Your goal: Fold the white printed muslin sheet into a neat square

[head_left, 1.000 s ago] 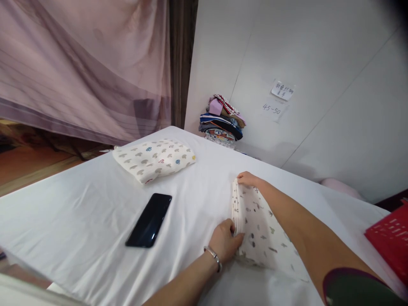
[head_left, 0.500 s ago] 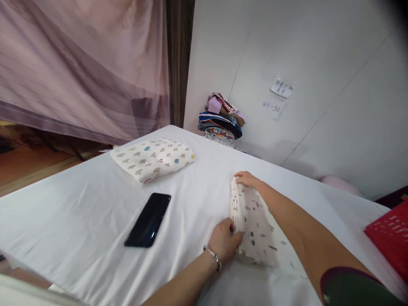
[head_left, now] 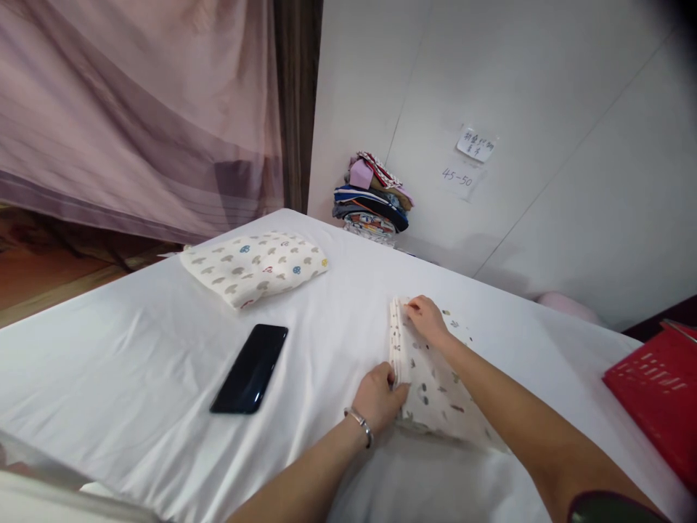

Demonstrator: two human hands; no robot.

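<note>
A folded white cloth (head_left: 435,385) with small scattered prints lies on the white-covered surface in front of me. Its layered folded edge faces left. My left hand (head_left: 378,396), wearing a silver bracelet, is closed on the near end of that edge, thumb on top and fingers at the side. Near the far end of the same edge, my right hand (head_left: 428,319) has its fingertips pinched on the upper layer. My right forearm covers part of the cloth's right side. A black phone (head_left: 250,369) lies to the left of my hands.
A folded mushroom-print cloth (head_left: 255,269) rests at the far left of the white cover (head_left: 332,305). Stacked folded fabrics (head_left: 373,200) stand by the wall beyond it. On the right is a red bag-like item (head_left: 656,392). A pink curtain (head_left: 163,109) hangs at left.
My right hand has shifted slightly inward from the cloth's far corner, its fingers now curled on the top layer. My left hand keeps its hold. The view has shifted slightly.
</note>
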